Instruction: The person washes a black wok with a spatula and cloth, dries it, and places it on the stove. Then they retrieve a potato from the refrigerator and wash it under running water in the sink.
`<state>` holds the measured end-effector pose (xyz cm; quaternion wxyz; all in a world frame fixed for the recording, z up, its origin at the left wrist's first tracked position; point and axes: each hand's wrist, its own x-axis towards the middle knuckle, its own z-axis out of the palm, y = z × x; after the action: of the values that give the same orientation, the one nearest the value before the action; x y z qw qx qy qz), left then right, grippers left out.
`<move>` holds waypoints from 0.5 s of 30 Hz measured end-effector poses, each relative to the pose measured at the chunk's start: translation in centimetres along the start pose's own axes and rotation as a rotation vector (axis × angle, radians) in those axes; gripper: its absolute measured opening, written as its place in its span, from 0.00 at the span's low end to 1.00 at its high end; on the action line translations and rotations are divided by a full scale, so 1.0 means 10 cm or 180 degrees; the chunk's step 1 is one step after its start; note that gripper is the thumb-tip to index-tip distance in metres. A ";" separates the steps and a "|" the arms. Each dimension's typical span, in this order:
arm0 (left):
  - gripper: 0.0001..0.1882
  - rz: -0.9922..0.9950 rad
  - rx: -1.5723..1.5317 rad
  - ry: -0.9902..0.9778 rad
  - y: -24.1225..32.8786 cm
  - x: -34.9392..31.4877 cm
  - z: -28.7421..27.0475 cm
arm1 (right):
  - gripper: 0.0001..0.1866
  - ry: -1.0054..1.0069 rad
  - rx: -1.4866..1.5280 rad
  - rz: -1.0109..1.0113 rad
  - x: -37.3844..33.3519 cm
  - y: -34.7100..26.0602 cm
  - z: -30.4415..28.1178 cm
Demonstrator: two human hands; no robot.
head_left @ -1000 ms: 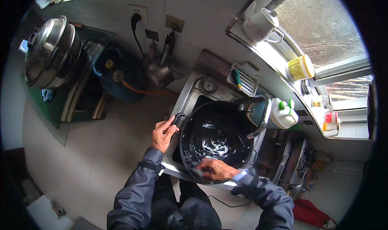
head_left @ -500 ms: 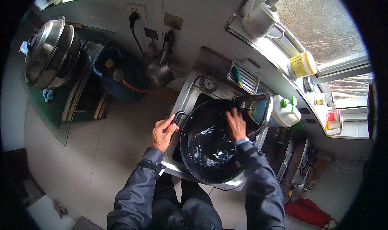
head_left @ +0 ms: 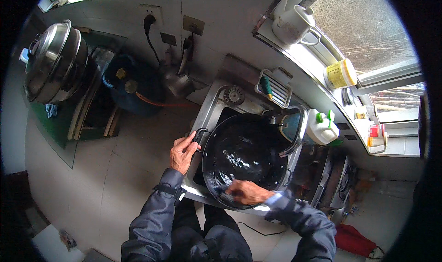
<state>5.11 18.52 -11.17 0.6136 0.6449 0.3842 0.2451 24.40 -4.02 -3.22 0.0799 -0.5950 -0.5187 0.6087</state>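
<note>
A large black wok (head_left: 244,142) sits tilted over the metal sink (head_left: 200,124), with shiny wet patches on its inside. On the wok's left rim, my left hand (head_left: 183,154) is closed around the black loop handle (head_left: 200,135). My right hand (head_left: 248,191) reaches inside the wok at its near wall, with the fingers bent and pressed down. Their tips are blurred and partly hidden, so whatever may be under them does not show. A second loop handle (head_left: 288,177) stands out on the wok's right rim.
A curved faucet (head_left: 299,128) overhangs the wok's right side, next to a white jug with green caps (head_left: 322,127). Behind the sink is a wire rack (head_left: 278,89) holding a green-handled tool (head_left: 266,86). A blue gas cylinder (head_left: 131,89) and stacked steel pots (head_left: 53,64) stand left.
My right hand has swept from the wok's far right wall down to its near wall. My left hand stays on the handle. The view has shifted slightly.
</note>
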 end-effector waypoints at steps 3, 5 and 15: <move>0.23 0.0029 0.0021 0.0005 0.00 0.00 0.01 | 0.21 -0.0461 -0.0529 0.0852 -0.47 0.27 -0.23; 0.23 0.0016 0.0010 0.0006 0.00 0.00 0.00 | 0.14 -0.0418 -0.1775 0.1883 -0.51 0.52 -0.43; 0.22 0.0084 0.0093 0.0036 -0.03 0.01 0.01 | 0.20 0.2720 -0.1839 0.0683 0.73 1.01 -0.74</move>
<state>5.16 18.49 -11.51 0.5986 0.6574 0.3827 0.2511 33.62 0.68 -13.43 0.0542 -0.8377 -0.5227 0.1487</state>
